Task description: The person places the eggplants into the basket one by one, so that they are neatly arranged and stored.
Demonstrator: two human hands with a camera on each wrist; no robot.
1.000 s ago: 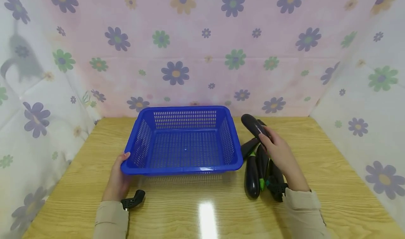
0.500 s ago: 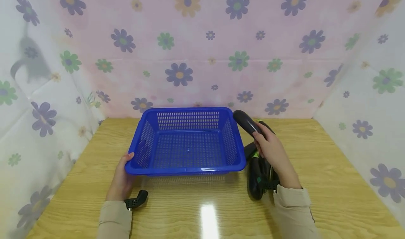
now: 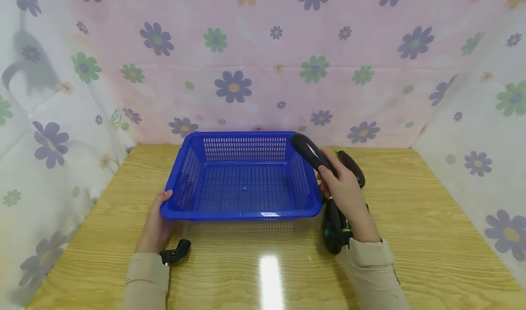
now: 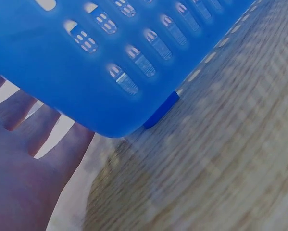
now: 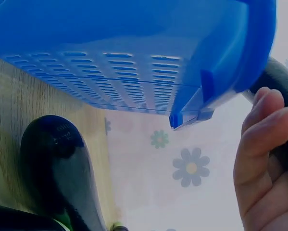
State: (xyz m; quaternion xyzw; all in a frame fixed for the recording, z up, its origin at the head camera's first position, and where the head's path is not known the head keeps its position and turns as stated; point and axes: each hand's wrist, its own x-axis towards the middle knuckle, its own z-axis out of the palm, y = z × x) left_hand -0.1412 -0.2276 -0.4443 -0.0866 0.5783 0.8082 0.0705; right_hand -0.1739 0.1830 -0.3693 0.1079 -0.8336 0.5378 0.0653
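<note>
Blue basket (image 3: pixel 242 215): stands left of the other eggplants (image 3: pixel 332 244).
Held eggplant (image 3: pixel 309 149): has moved left; its far end now overlaps the basket's far right corner.
Right hand (image 3: pixel 343 189): grips its near end.
Left hand (image 3: pixel 154 225): holds the near left rim.
Transfer: seems underway, eggplant not yet set down.

On the tabletop (image 3: pixel 226 273), open side up, stands 1 blue, rectangular plastic basket (image 3: pixel 230 215) with slotted walls and base. 1 glossy, near-black eggplant (image 3: pixel 309 150), held aloft in the right fingers (image 5: pixel 259 139), slants with its rounded end by the basket's far right corner.
</note>
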